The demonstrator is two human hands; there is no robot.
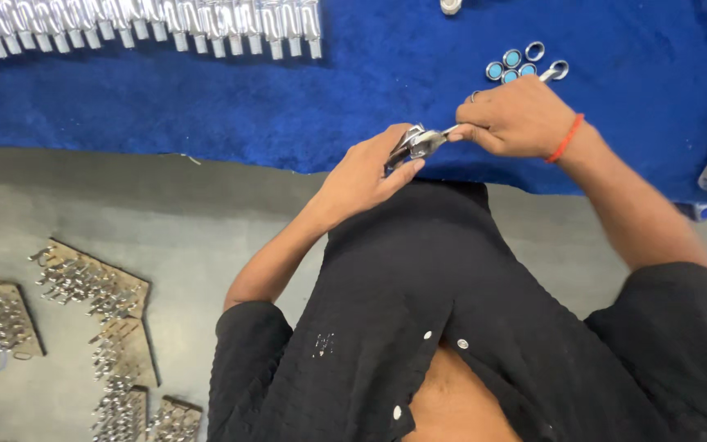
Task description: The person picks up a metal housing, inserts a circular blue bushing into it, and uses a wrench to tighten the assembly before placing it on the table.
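My left hand [366, 173] grips a small shiny chrome metal part [413, 143] at the near edge of a table covered in blue cloth [288, 106]. My right hand [515, 119], with a red thread on the wrist, pinches a thin metal piece [450, 129] that meets the end of that part. Both hands meet just above the table edge, over my black shirt.
Several small round rings with blue centres [513, 65] lie on the cloth beyond my right hand. A long row of chrome parts [141, 29] lines the far left of the table. Cardboard pieces piled with metal parts [92, 282] lie on the grey floor at lower left.
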